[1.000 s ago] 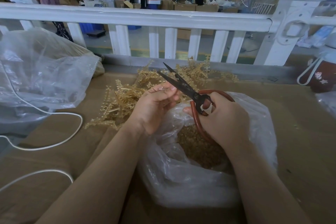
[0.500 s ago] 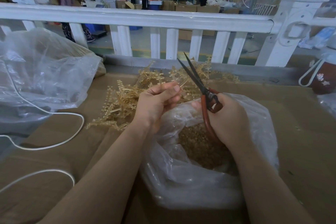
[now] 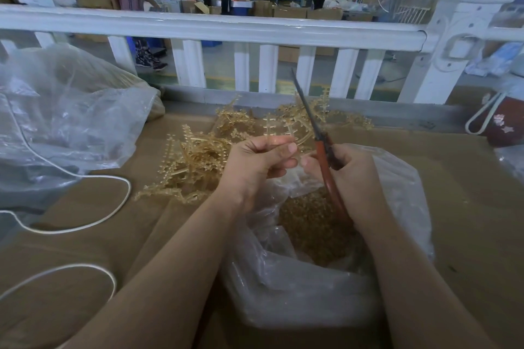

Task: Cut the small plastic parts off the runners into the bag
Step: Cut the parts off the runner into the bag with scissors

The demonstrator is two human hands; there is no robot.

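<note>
- My left hand (image 3: 256, 163), at the centre of the frame, pinches a clear amber runner (image 3: 279, 130) between thumb and curled fingers; the runner stands up from my fingertips, small parts lining its branches.
- My right hand (image 3: 350, 176), just right of centre, is curled round the red-brown handles of the scissors (image 3: 320, 136). The blades point up and slightly left toward the upper middle of the frame and lie together, edge-on to the camera.
- The scissors sit just right of the runner I hold; I cannot tell whether the blades touch it.
- Directly below both hands, in the lower middle, is the open clear bag (image 3: 312, 292), with a heap of cut amber parts (image 3: 312, 224) inside it.
- A pile of uncut runners (image 3: 195, 161) lies on the brown cardboard surface (image 3: 467, 207), left of and behind my hands, reaching toward the white railing (image 3: 226, 27) across the top.
- At the left edge sits a large crumpled plastic bag (image 3: 71, 122), with a white cord (image 3: 85, 224) looping across the cardboard below it.
- At the right edge stands a dark red container (image 3: 504, 127) with a white loop handle.
</note>
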